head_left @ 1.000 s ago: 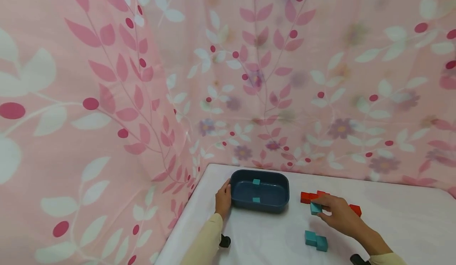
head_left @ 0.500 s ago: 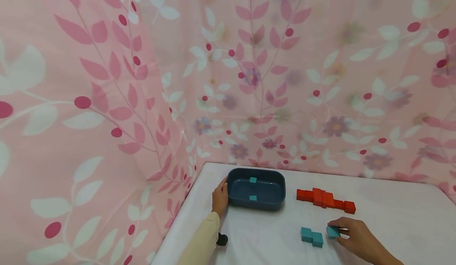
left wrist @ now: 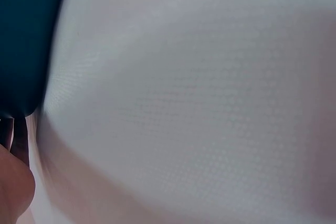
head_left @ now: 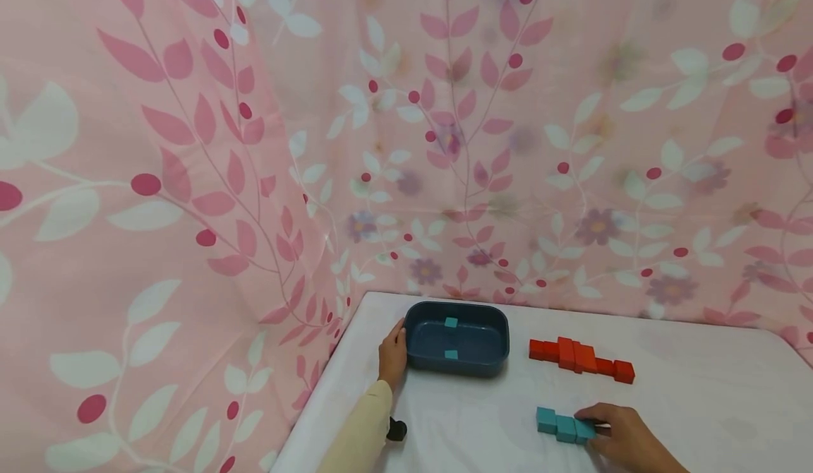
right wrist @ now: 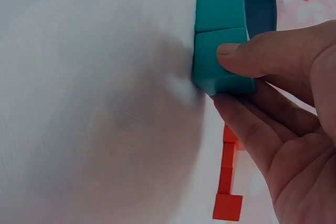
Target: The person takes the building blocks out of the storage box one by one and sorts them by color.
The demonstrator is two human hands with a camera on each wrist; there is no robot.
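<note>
My right hand (head_left: 625, 439) pinches a teal cube (right wrist: 212, 59) between thumb and fingers, low over the white cloth. That cube sits against the end of a short row of two more teal cubes, the nearer one (head_left: 565, 428) and the outer one (head_left: 546, 420). Over on the left, my left hand (head_left: 393, 356) rests along the left wall of a dark blue rectangular tub (head_left: 457, 368), its fingers fairly straight. Inside the tub lie two small teal cubes, one toward the back (head_left: 451, 322) and one toward the front (head_left: 451, 354).
Behind the teal row, a line of several red blocks (head_left: 584, 358) runs slantwise across the white table (head_left: 705, 367). A pink floral curtain (head_left: 571, 141) hangs along the back and left sides, close to the table's edges.
My right hand has carried the teal cube from in front of the red blocks toward me, then left against the other two teal cubes. My left hand stays at the tub.
</note>
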